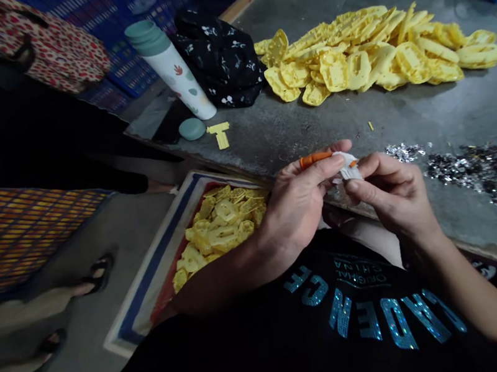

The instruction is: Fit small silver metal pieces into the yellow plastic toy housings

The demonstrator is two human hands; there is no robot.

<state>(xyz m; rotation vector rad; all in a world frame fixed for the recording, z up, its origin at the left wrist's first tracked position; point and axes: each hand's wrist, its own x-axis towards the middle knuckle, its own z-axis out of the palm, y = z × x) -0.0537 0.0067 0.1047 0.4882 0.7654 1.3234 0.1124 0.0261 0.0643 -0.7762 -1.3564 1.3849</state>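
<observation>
In front of my chest, over the table's near edge, both hands meet at a small white piece (350, 171) whose kind I cannot make out. My left hand (296, 203) pinches it between thumb and fingers. An orange, tube-like thing (316, 159) lies along the left fingers; whether it is a finger cover or a tool is unclear. Closed on the lower right side of the white piece are the thumb and forefinger of my right hand (392, 185). A bit of orange shows against the white. Small shiny metal parts (470, 170) lie heaped right of my right hand.
Yellow plastic parts (364, 54) are piled across the grey table (296, 131). A tumbler (177, 75), its lid (192, 129) and a black patterned bag (219, 58) stand back left. Below left, a tray (131, 311) holds more yellow parts. A person's sandalled feet (102, 272) are at left.
</observation>
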